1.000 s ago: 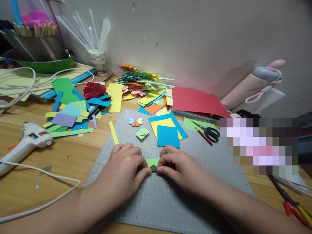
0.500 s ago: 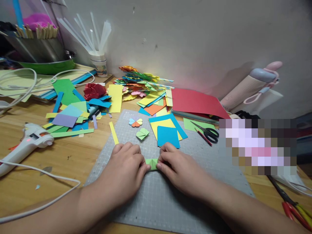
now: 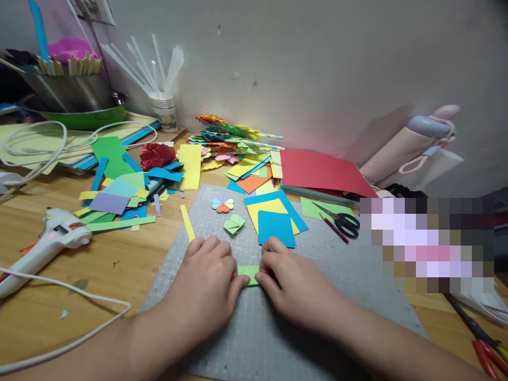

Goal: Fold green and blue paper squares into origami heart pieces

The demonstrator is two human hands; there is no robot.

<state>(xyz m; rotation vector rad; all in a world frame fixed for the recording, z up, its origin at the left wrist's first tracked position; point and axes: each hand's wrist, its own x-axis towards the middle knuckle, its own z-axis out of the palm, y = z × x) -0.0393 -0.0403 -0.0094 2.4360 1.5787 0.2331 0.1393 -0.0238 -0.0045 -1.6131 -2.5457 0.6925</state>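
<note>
Between my two hands lies a small folded piece of light green paper [image 3: 249,274] on the grey cutting mat [image 3: 238,338]. My left hand [image 3: 210,280] pinches its left end, fingers curled. On the other end, my right hand [image 3: 289,278] presses with thumb and bent fingers. Just beyond my hands sits a folded green paper heart [image 3: 234,225]. Behind that is a small flower of several coloured paper hearts [image 3: 223,205]. Blue paper squares [image 3: 275,227] and a yellow sheet overlap near my right fingertips, and a yellow strip [image 3: 187,222] lies by my left knuckles.
A white glue gun [image 3: 51,243] with its cable lies at left, near a pile of paper scraps [image 3: 115,196]. Black-handled scissors [image 3: 345,225] and a pencil [image 3: 334,228] rest at right. Red paper [image 3: 321,172] and paper flowers [image 3: 226,132] lie along the wall.
The green paper's upper edge now looks straight and flat, where a creased triangular fold showed before. Both hands keep hold of its ends. The whole view has shifted slightly.
</note>
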